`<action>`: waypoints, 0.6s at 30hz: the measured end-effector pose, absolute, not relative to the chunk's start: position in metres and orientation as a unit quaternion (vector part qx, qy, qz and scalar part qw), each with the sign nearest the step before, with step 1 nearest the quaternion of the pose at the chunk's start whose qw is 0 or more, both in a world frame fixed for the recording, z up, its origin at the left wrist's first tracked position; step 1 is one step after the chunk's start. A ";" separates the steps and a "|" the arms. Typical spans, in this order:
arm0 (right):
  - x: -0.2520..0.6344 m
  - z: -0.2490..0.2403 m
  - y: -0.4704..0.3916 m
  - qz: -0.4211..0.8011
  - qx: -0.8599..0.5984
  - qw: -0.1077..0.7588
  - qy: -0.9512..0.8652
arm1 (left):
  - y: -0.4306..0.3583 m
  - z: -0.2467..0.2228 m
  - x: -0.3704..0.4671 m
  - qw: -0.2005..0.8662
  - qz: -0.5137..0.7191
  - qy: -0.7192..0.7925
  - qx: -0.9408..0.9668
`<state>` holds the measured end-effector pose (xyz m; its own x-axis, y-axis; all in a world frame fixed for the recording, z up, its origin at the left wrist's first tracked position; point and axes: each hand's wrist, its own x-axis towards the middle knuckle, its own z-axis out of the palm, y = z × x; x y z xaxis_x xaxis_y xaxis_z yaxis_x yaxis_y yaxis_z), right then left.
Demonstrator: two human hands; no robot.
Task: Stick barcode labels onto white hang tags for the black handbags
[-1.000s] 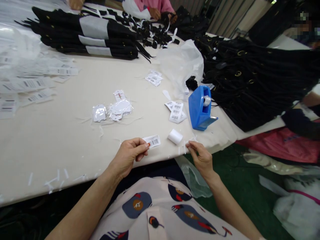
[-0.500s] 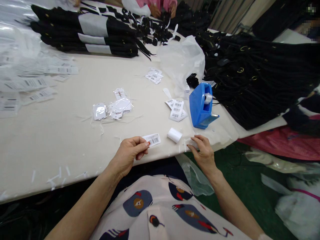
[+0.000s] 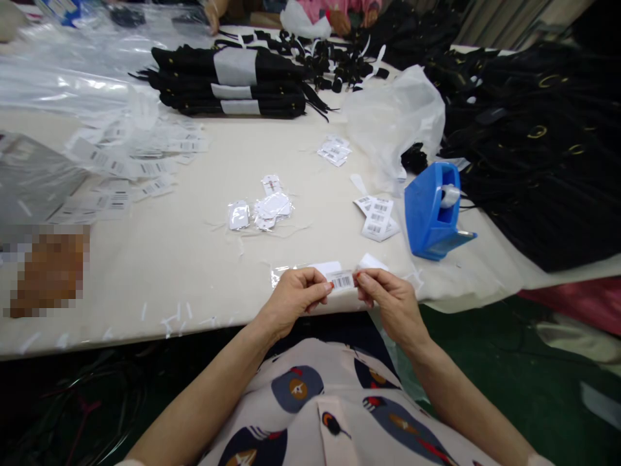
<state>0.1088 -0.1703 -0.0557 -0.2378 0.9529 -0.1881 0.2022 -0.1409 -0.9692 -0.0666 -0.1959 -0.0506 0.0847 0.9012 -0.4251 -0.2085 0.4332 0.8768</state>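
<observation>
My left hand (image 3: 298, 298) pinches the left end of a small white barcode label (image 3: 342, 280) above the table's front edge. My right hand (image 3: 391, 301) has thumb and finger closed at the label's other end. Just behind the fingers lies a white card (image 3: 326, 266), and a clear plastic piece (image 3: 282, 274) shows beside my left hand. A white roll (image 3: 372, 262) is partly hidden behind my right hand. Sheets of barcode stickers (image 3: 378, 219) lie beyond, next to a blue tape dispenser (image 3: 431, 210). Wrapped white tags (image 3: 273, 206) rest further left.
Banded black bundles (image 3: 286, 103) and a crumpled white plastic bag (image 3: 395, 110) lie at the back. A black pile (image 3: 543, 162) covers the right side. Barcoded packets (image 3: 155, 168) spread at the left. Other people's hands (image 3: 341, 22) show at the far side.
My right hand has come left from the table edge to the label in my left hand. The view has swung left, so things sit further right.
</observation>
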 end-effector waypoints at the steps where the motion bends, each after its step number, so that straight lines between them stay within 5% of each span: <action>1: 0.104 -0.057 -0.168 0.568 -0.512 0.340 -0.547 | -0.197 -0.051 -0.067 0.660 0.418 0.532 0.328; 6: 0.096 -0.065 -0.162 0.568 -0.525 0.348 -0.530 | -0.201 -0.058 -0.074 0.608 0.375 0.588 0.381; 10: 0.093 -0.071 -0.153 0.540 -0.541 0.379 -0.521 | -0.204 -0.074 -0.087 0.339 0.333 0.683 0.555; 13: 0.087 -0.077 -0.147 0.518 -0.557 0.342 -0.552 | -0.203 -0.088 -0.094 0.130 0.290 0.603 0.732; 18: 0.081 -0.091 -0.140 0.481 -0.574 0.289 -0.596 | -0.198 -0.106 -0.098 0.021 0.197 0.498 0.844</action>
<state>0.0807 -0.1404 -0.0910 -0.1736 0.9626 -0.2082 0.4060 -0.1227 -0.9056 -0.0983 -0.1979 -0.1063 0.4261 0.8496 0.3107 0.8328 -0.5026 0.2321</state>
